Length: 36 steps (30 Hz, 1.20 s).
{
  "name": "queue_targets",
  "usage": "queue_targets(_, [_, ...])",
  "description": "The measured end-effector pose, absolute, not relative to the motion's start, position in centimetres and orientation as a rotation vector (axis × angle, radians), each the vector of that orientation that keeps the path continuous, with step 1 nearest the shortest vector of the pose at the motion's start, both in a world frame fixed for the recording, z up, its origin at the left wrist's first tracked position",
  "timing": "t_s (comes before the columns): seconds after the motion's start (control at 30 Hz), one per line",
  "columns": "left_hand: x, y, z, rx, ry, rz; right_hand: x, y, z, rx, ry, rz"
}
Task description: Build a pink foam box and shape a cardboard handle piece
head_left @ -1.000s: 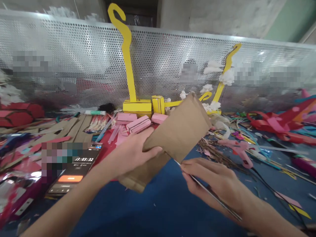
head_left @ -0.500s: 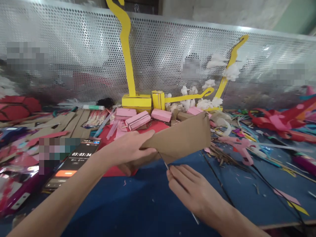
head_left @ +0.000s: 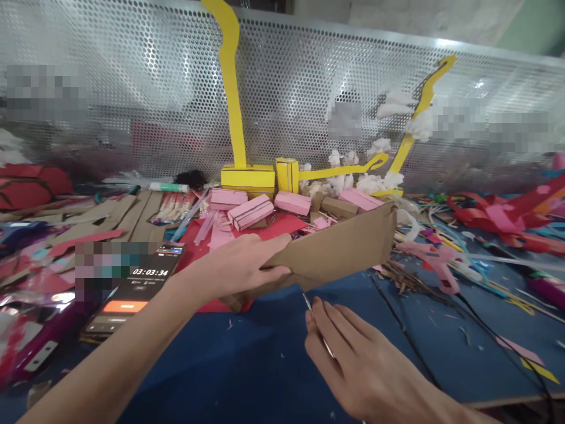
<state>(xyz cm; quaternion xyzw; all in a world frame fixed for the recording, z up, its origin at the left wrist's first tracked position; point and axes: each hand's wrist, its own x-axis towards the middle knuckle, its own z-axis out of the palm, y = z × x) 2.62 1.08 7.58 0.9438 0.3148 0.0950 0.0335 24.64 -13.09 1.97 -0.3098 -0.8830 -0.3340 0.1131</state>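
My left hand [head_left: 249, 268] grips a bent piece of brown cardboard [head_left: 348, 247] with thumb and fingers, holding it tilted above the table. My right hand [head_left: 353, 359] is closed around a slim metal craft knife [head_left: 308, 300]. The knife's tip points up at the cardboard's lower edge, close to my left fingertips; whether it touches is hard to tell. Behind the cardboard lie small pink paper-covered boxes [head_left: 251, 212] on a red sheet [head_left: 282, 226].
Yellow boxes [head_left: 248, 176] with wavy strips stand against a perforated metal panel [head_left: 176, 88]. To the left lie a phone [head_left: 136, 288] running a timer and cardboard scraps [head_left: 110, 218]. A pink glue gun [head_left: 435, 262] with a black cord rests on the right of the blue table [head_left: 265, 377].
My right hand has drawn the knife slightly down and back from the cardboard's lower edge. The left hand keeps its grip, and the whole view has shifted a little.
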Motion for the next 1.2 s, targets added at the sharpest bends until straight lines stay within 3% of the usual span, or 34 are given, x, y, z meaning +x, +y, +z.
queue_targets(0.37, [2.8, 0.7, 7.9, 2.881, 0.987, 0.308, 23.4, -10.6, 3.9, -0.979, -2.589, -0.826])
queue_targets(0.73, [2.9, 0.6, 8.1, 2.859, 1.008, 0.324, 24.1, -12.2, 2.4, -0.971, -2.488, -0.59])
queue_targets(1.0, [2.9, 0.3, 8.3, 2.881, 0.959, 0.283, 23.9, -10.4, 2.3, -1.165, -2.428, -0.14])
queue_targets(1.2, [2.8, 0.7, 8.1, 2.884, 0.991, 0.312, 24.2, -11.0, 1.6, -1.087, -2.456, -0.285])
